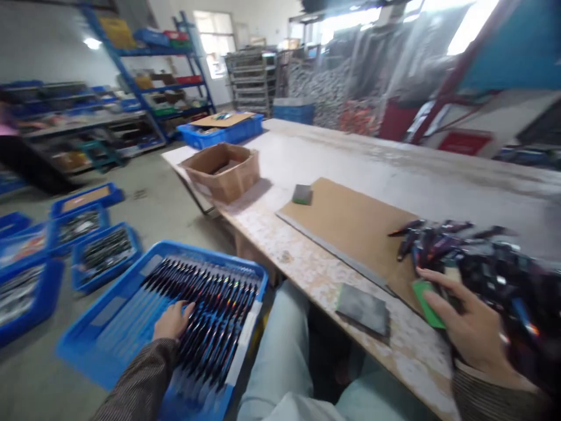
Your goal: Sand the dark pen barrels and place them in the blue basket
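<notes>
My left hand (173,321) rests on rows of slim, glossy dark rods, perhaps paintbrush or pen handles, lying in a blue plastic tray (205,252) beside my knees. My right hand (471,327) grips a green abrasive pad (427,304) at the table's edge, next to a heap of similar dark glossy rods (442,242). That heap lies partly on a brown cardboard sheet (346,234). A grey sanding pad (363,309) sits near the table's front edge, and a small grey-green block (302,194) lies on the cardboard.
A long, worn white table (394,158) runs ahead, with a brown cardboard box (219,172) on it. Several blue trays (105,254) of dark rods sit on the floor at left. Blue metal shelving (144,76) stands behind, and a person's pink sleeve (6,130) shows far left.
</notes>
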Demonstrator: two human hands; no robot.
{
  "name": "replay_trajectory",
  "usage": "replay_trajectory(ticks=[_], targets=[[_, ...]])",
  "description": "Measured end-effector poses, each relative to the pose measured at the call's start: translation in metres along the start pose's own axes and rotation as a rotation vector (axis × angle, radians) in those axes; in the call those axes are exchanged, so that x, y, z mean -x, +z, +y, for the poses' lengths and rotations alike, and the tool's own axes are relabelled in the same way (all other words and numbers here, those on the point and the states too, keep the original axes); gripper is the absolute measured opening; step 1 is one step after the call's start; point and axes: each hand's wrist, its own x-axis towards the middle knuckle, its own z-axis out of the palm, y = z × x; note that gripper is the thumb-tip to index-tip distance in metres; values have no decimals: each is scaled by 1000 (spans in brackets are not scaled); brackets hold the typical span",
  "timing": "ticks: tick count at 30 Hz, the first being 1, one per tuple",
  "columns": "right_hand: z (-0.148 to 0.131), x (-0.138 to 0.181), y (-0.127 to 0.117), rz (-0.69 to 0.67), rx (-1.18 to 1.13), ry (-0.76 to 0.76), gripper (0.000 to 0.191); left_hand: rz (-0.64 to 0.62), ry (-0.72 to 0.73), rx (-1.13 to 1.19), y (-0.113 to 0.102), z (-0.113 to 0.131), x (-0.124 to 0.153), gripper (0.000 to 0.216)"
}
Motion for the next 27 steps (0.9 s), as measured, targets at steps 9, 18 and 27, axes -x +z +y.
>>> replay_trajectory(ticks=[9,18,27], targets=[[-4,1,16,146,-4,-233,25,245,989,331,-92,358,18,35],[-7,-1,18,200,60,-248,25,62,1193,149,-80,634,84,34],[-9,-1,20,204,-13,-191,27,-27,1195,102,-99,643,87,37]])
